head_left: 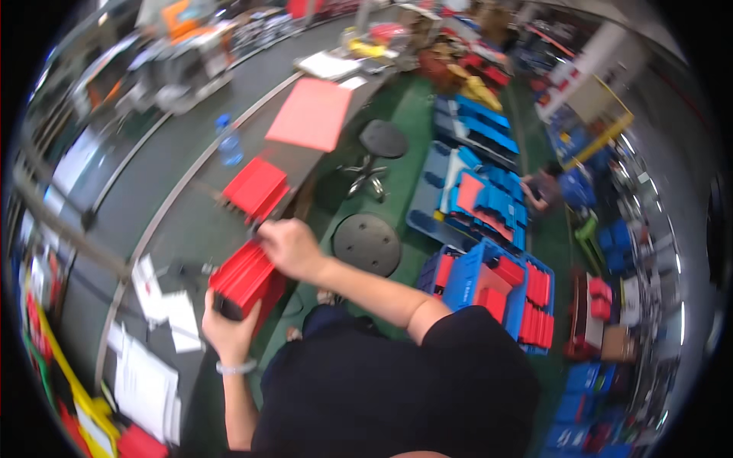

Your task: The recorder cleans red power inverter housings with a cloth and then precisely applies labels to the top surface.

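A long red box-like housing (246, 276) with ridges along its top lies tilted at the near edge of the workbench. My left hand (227, 330) is closed on its near end, thumb and fingers on either side of a dark opening. At its far end is my right hand (290, 248), fingers bent together around something small and dark, too blurred to name. Just beyond, a second red housing (256, 188) rests on the bench. A clear bottle with a blue cap (229, 145) stands behind that one.
Paper sheets (149, 382) lie at the left of the grey workbench (191, 221); a pink sheet (311, 114) covers part farther along. To my right are a round stool (367, 244), a black swivel stool (383, 140) and blue crates (463, 278) with red parts. A person (544, 187) is beyond.
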